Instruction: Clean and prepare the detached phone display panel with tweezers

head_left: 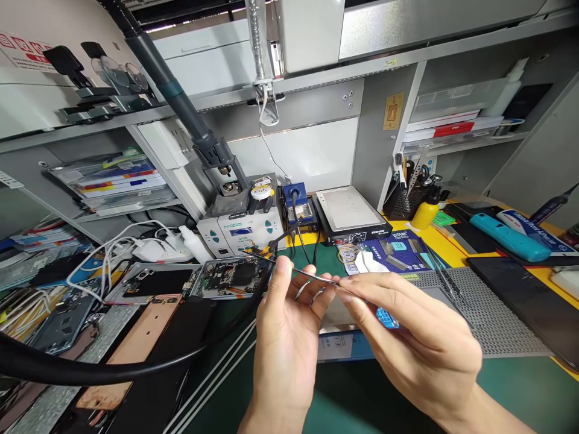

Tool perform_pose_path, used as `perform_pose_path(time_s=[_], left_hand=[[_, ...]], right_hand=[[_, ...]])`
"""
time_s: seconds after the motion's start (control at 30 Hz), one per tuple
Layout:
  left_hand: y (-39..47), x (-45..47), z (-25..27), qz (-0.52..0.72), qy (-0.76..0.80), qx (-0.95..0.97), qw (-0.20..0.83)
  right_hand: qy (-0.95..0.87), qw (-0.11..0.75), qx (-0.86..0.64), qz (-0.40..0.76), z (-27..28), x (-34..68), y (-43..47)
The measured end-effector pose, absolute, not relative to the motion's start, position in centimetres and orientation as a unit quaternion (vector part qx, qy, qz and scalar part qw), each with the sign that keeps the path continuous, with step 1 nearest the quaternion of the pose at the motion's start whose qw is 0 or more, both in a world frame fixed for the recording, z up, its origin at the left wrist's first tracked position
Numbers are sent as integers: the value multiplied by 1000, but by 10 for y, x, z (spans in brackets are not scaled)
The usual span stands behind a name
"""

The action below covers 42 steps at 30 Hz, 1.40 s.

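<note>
A thin, dark, flat piece (314, 275) is seen almost edge-on, so its kind cannot be made out. My left hand (287, 343) is turned palm up and holds the piece between the thumb and the curled fingers. At its near right end, my right hand (420, 337) pinches it between thumb and fingertips. Behind my left hand lies a circuit board (233, 274) in an open device housing. A blue mesh-patterned item (386, 317) shows partly under my right hand, and a blue-and-white printed sheet (337, 345) lies below both hands on the green mat (362, 398).
A black hose (181, 358) arcs across the left side, beside phone parts and a copper-coloured back plate (140, 337). A soldering station (244, 226) and a flat heating plate (350, 211) stand behind. Tweezers (441, 271) lie on a perforated metal mat (493, 319) at right.
</note>
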<state>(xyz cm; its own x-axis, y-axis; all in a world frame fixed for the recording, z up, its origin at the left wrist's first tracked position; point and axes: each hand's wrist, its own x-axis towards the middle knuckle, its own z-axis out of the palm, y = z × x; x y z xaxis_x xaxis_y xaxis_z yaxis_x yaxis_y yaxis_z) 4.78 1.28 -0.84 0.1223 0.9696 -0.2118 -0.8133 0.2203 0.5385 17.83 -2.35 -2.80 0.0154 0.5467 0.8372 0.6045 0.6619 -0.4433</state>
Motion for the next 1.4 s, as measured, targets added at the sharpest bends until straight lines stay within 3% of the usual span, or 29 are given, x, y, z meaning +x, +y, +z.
perform_pose_path(time_s=[1.03,1.4], left_hand=[[13,48,-8,619,303,194,699],[14,45,-10,643,318,209,664]], right_hand=[[-705,570,-412,-90,-28,177,-24],[-709,577,-404,-36,-22,178,-21]])
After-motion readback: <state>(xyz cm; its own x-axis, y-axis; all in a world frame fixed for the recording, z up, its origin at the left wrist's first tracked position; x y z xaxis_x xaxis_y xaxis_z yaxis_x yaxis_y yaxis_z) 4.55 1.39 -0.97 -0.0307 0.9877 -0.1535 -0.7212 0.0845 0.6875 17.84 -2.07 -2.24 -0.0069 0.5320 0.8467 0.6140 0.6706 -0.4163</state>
